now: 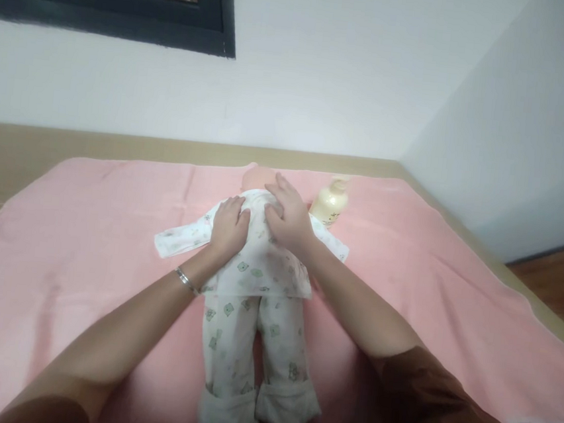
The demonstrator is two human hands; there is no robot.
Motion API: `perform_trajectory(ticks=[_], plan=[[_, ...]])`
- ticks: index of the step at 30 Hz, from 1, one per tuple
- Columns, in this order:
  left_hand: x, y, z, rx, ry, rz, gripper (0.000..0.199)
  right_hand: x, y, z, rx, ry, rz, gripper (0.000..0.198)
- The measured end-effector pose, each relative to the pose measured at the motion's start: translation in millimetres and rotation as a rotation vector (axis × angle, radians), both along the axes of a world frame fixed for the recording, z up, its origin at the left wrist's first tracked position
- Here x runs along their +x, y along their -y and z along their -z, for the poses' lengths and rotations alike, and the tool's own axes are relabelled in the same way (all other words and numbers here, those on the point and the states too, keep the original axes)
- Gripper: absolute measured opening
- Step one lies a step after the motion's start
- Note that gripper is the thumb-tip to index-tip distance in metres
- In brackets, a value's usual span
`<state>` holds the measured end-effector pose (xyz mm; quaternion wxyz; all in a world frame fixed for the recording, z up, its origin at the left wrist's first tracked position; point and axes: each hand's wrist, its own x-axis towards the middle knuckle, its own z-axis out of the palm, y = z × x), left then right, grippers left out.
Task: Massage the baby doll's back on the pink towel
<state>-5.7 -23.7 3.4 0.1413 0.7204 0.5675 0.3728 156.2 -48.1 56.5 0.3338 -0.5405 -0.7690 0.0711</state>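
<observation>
A baby doll (256,272) lies stretched out, its bald head (259,178) at the far end and its legs towards me. It wears a white top and trousers (232,340) with small green prints, the trouser ends folded up. My left hand (231,223) rests on the left side of its upper body, fingers laid over the shoulder. On the right, my right hand (289,215) lies across the other shoulder, fingers stretched beside the head. The doll's face does not show. A sleeve (183,238) spreads out to the left; the right one is partly behind my forearm.
A pale yellow pump bottle (330,204) stands just right of the doll's shoulder. A pink blanket (111,222) covers the light wooden surface (33,151). White walls close off the back and right, and a dark-framed window (215,19) is at upper left.
</observation>
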Motion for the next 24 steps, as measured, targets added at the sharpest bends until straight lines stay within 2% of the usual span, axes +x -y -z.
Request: perform_trajectory(ticks=[5,9,13,17,20,24], plan=[[0.1,-2.9,0.9,0.023,-0.009,0.015,0.045,-8.5,-4.3,17.0,-0.087,0.260,-0.176,0.052],[0.3,-4.2,-0.3,0.029,-0.024,0.030,0.045,-9.8,-4.9,17.6,-0.131,0.281,-0.205,0.052],[-0.6,-3.4,1.2,-0.008,0.023,0.022,0.050,0.3,-1.5,-4.9,-0.080,0.200,-0.229,0.053],[-0.8,1.5,-2.4,-0.059,0.135,0.002,0.065,24.8,1.3,-38.8,0.044,0.101,-0.147,0.054],[1.7,10.2,-16.2,-0.131,0.155,0.007,0.069,51.8,0.8,-58.8,0.139,0.052,-0.044,0.055],[11.9,26.4,-40.3,-0.212,0.266,0.064,0.069,91.0,-5.9,-71.5,0.241,-0.056,0.041,0.056]])
